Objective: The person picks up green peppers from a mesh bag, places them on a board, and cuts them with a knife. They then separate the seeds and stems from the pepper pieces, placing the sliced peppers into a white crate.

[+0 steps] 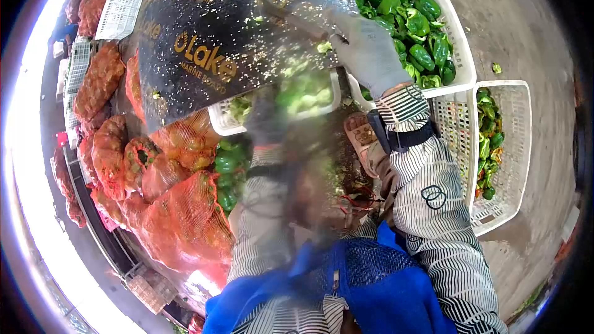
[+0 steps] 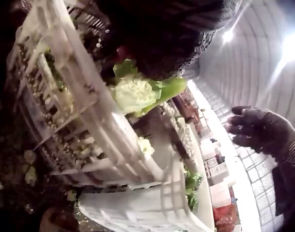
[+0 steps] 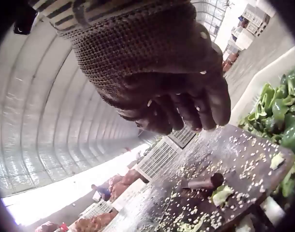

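Cut pepper (image 2: 137, 92) pinched, apparently, in left hand (image 2: 171, 43) above white crate (image 2: 113, 140) at worktop's (image 1: 204, 31) 6 o'clock; right hand (image 1: 368, 52) empty, fingers loosely curled, over seed-strewn worktop.

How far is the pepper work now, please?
Done: one crate is full of cut peppers. In hand: the left hand holds an opened pepper, and the right hand hangs free. Left: several net sacks look full.
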`<action>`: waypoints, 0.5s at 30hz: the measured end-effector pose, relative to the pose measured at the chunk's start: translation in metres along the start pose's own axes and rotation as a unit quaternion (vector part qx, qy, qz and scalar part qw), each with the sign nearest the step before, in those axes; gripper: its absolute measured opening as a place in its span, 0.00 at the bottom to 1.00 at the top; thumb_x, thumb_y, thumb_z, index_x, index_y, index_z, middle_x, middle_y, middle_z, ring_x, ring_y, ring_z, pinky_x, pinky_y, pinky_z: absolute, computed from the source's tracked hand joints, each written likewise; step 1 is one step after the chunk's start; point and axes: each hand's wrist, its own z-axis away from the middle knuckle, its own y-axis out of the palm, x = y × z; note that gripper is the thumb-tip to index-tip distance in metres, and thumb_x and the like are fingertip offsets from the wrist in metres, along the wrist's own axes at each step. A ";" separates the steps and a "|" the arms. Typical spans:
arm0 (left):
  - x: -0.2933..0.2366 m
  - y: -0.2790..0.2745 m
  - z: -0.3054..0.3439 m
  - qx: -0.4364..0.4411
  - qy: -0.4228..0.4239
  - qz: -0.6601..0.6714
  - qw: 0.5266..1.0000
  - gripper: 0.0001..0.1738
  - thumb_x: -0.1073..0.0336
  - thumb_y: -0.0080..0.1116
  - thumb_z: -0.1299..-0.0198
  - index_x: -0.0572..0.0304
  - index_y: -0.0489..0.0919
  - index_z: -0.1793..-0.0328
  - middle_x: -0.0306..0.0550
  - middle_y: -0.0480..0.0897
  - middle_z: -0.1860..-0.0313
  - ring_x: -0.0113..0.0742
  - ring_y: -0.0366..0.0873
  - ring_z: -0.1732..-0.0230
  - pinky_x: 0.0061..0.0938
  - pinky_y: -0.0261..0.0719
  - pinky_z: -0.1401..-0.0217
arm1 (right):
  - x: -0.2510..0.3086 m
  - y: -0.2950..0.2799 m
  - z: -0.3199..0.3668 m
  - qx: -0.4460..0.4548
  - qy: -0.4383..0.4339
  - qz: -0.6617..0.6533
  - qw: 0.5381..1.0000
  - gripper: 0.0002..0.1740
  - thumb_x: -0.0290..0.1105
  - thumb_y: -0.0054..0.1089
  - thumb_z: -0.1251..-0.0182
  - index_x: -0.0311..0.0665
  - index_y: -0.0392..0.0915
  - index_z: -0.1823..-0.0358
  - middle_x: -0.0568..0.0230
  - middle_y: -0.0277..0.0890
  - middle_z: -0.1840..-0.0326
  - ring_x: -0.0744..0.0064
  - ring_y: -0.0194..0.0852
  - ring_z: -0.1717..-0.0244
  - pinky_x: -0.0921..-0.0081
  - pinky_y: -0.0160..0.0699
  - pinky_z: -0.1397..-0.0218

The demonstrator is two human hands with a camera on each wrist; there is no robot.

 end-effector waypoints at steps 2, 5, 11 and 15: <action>0.001 -0.029 0.000 -0.065 0.026 0.117 0.991 0.15 0.71 0.57 0.51 0.56 0.81 0.54 0.52 0.84 0.59 0.53 0.82 0.57 0.39 0.80 0.50 | 0.009 0.002 0.006 0.042 -0.051 0.033 0.997 0.21 0.37 0.55 0.31 0.37 0.76 0.40 0.44 0.80 0.51 0.51 0.80 0.49 0.58 0.75 0.42; 0.012 -0.062 -0.008 -0.061 -0.121 0.168 0.976 0.15 0.76 0.58 0.49 0.58 0.80 0.53 0.47 0.85 0.61 0.38 0.82 0.60 0.31 0.80 0.53 | 0.032 0.012 0.002 0.203 -0.009 -0.154 0.967 0.17 0.37 0.53 0.34 0.31 0.82 0.55 0.49 0.78 0.47 0.53 0.78 0.48 0.62 0.79 0.44; -0.002 -0.085 -0.017 -0.153 -0.063 0.316 0.934 0.20 0.85 0.58 0.48 0.62 0.78 0.49 0.43 0.82 0.56 0.32 0.80 0.53 0.25 0.80 0.49 | 0.071 0.038 0.019 0.263 -0.062 -0.501 0.822 0.29 0.37 0.67 0.35 0.33 0.72 0.36 0.47 0.76 0.42 0.60 0.77 0.45 0.67 0.74 0.38; -0.009 -0.103 -0.017 -0.086 -0.063 0.431 0.896 0.21 0.85 0.55 0.44 0.61 0.77 0.44 0.43 0.81 0.50 0.33 0.79 0.49 0.27 0.79 0.44 | 0.077 0.038 0.017 0.221 -0.106 -0.435 0.866 0.33 0.28 0.69 0.43 0.38 0.71 0.33 0.50 0.74 0.38 0.57 0.73 0.39 0.64 0.71 0.33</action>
